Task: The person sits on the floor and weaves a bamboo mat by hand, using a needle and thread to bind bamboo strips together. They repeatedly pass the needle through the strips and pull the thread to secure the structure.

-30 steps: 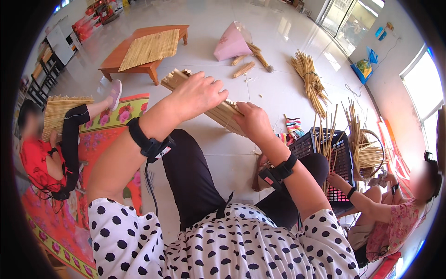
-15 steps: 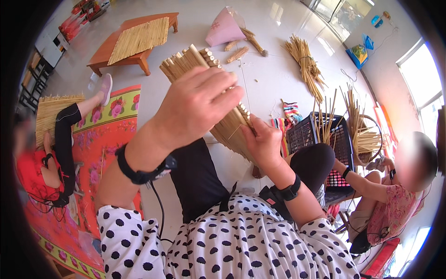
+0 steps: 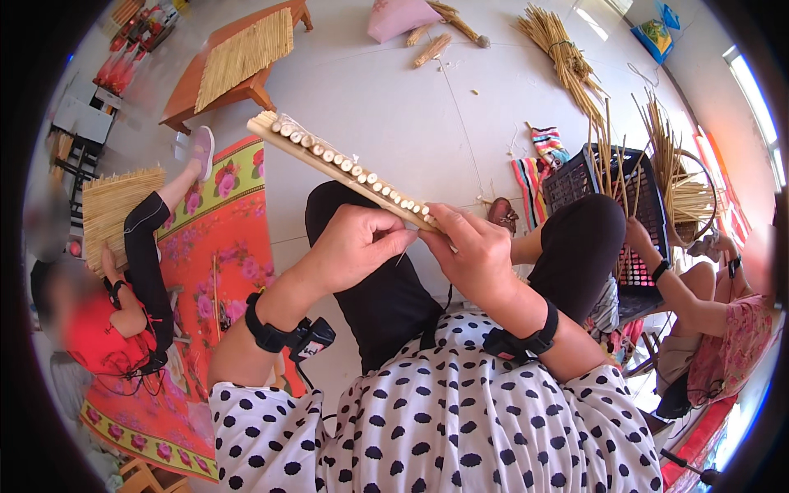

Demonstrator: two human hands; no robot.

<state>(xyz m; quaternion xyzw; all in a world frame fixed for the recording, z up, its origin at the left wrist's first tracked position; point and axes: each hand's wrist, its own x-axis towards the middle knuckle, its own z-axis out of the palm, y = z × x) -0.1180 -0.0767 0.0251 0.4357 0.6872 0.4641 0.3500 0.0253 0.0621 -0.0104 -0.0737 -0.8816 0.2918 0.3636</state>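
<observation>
A mat of pale straw-coloured stalks [image 3: 353,170] is held up in front of me, its row of round cut ends facing up. It slants from the upper left down to my hands, with one longer stalk along its near side. My right hand [image 3: 478,249] is closed on the mat's right end, thumb beneath and fingers over the edge. Just beside it, my left hand [image 3: 355,245] is closed in a pinch against the mat's near side. A thin dark line, like a needle or thread, shows below the left fingertips; what they pinch is mostly hidden.
A finished-looking stalk mat [image 3: 246,57] lies on a low wooden table [image 3: 193,86]. At right stand a black crate [image 3: 575,182] and a basket of stalks [image 3: 694,193]; a tied bundle [image 3: 567,57] lies beyond. Co-workers sit at left, by a floral red cloth [image 3: 222,246], and right.
The mat has tipped so its cut ends face up, and it has come lower. My left hand has moved down from over the mat to its right end, beside my right hand.
</observation>
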